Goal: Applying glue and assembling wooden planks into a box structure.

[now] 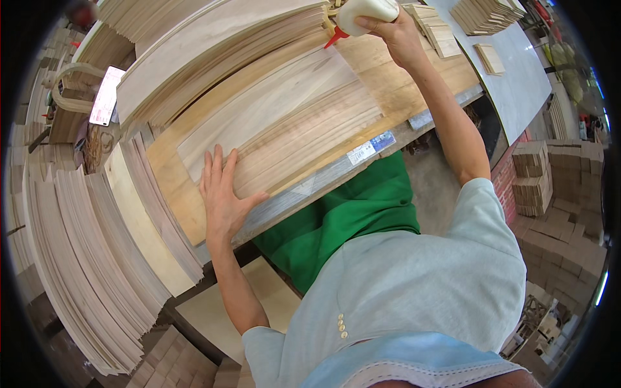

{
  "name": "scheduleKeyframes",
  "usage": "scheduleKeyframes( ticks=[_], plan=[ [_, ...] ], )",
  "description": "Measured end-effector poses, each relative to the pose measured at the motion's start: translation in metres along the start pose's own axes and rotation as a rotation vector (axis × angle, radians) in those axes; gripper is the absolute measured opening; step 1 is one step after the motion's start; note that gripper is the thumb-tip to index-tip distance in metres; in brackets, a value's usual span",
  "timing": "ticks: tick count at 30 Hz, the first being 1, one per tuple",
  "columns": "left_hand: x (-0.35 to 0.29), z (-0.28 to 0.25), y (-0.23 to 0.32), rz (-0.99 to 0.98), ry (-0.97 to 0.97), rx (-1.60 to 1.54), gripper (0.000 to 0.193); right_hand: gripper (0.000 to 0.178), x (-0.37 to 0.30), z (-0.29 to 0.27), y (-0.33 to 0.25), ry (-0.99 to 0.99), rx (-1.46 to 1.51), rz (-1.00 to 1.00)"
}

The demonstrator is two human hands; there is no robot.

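Note:
My right hand [396,37] grips a white glue bottle [370,13] tipped downward. Its red nozzle [335,37] points at the far right corner of a stack of thin wooden boards [291,116], fanned so that several edges show in steps. On the near left end of these boards rests my left hand [224,194], fingers spread and flat, thumb out to the right. The boards lie on a larger yellowish wooden panel [169,194] on the workbench. Whether glue is leaving the nozzle is too small to tell.
Tall stacks of thin boards [84,258] stand at the left, with more piled boards [226,58] beyond the panel. A phone [107,97] with a lit screen leans at the far left. Small wooden pieces [490,59] lie on a pale table [517,90] at the right.

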State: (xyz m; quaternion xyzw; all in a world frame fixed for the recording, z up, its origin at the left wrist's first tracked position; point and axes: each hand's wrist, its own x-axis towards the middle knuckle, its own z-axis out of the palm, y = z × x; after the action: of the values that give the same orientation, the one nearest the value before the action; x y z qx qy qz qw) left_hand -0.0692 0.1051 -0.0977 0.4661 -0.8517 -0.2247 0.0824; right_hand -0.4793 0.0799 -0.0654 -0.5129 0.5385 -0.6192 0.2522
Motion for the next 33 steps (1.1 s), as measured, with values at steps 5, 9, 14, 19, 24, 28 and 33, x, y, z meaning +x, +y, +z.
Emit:
scheduleKeyframes(
  ticks=[5, 9, 14, 19, 24, 28, 33],
  plan=[
    [-0.007, 0.002, -0.008, 0.018, 0.025, -0.013, 0.104, 0.039, -0.005, 0.002, -0.011, 0.084, 0.039, 0.026],
    [-0.019, -0.016, -0.029, -0.011, 0.132, -0.025, 0.106, 0.037, -0.013, -0.008, -0.013, 0.195, 0.234, 0.234],
    [-0.027, -0.024, -0.059, -0.095, 0.105, -0.287, 0.104, 0.038, -0.055, 0.063, -0.03, -0.028, 0.552, 0.217],
    [-0.032, -0.02, -0.065, -0.174, 0.083, -0.251, 0.107, 0.038, -0.09, 0.175, -0.034, -0.259, 0.678, 0.357],
    [-0.028, -0.018, -0.065, -0.188, 0.103, -0.301, 0.112, 0.048, -0.096, 0.235, -0.025, -0.358, 0.675, 0.339],
    [-0.03, -0.016, -0.07, -0.171, 0.113, -0.334, 0.116, 0.05, -0.098, 0.252, -0.024, -0.387, 0.618, 0.307],
    [-0.03, -0.016, -0.071, -0.18, 0.107, -0.33, 0.117, 0.054, -0.099, 0.257, -0.027, -0.42, 0.52, 0.275]
  ],
)
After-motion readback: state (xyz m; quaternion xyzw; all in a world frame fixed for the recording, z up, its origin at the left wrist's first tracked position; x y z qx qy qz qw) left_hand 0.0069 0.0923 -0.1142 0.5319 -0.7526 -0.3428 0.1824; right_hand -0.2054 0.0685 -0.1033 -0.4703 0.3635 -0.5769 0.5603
